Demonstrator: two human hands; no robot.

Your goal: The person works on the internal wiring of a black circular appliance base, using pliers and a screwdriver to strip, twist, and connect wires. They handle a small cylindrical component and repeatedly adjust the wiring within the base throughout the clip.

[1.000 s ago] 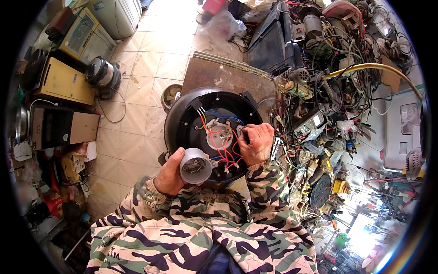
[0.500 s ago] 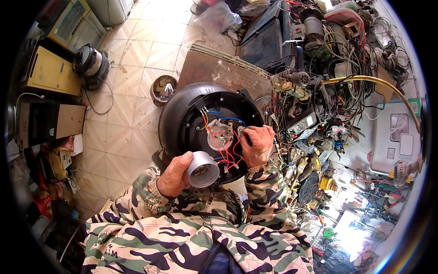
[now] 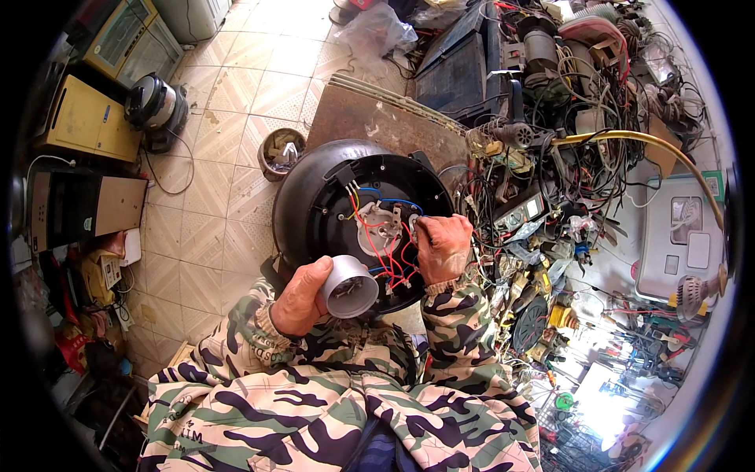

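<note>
Lying open-side up in front of the wearer, a large black rounded appliance housing (image 3: pixel 297 198) shows its wired interior: pale grey round plate (image 3: pixel 364 236) approx. ctr., thin red wires (image 3: pixel 401 275) crossing it and bunched at the near side, thin blue wire (image 3: pixel 401 205) arcing on the far side. Left hand (image 3: pixel 302 299) holds a smooth grey cylindrical cup (image 3: pixel 350 288), thumb along the wall, fingers wrapped below; cup sits over the housing's near-left rim, tilted, mouth twd. wearer, dark contents unclear. Right hand (image 3: pixel 444 248) is at the housing's right inner edge, fingers curled in narrow, tips partly hidden; cannot tell if anything is gripped. Both wrists in camouflage-print sleeves (image 3: pixel 456 313). Beyond housing: flat brown worn board (image 3: pixel 370 114), part-covered by it. Left of board, on beige patterned floor tiles (image 3: pixel 208 189): round open container (image 3: pixel 267 167) w/ misc. contents. Far left: black-and-silver round cooker (image 3: pixel 153 102) next to a yellow box-shaped cabinet (image 3: pixel 86 122). Right side: dense heap of tangled cables and parts (image 3: pixel 574 141), incl. grey meter w/ small display (image 3: pixel 523 212); curved brass-coloured tube (image 3: pixel 653 138) extends over it.
</note>
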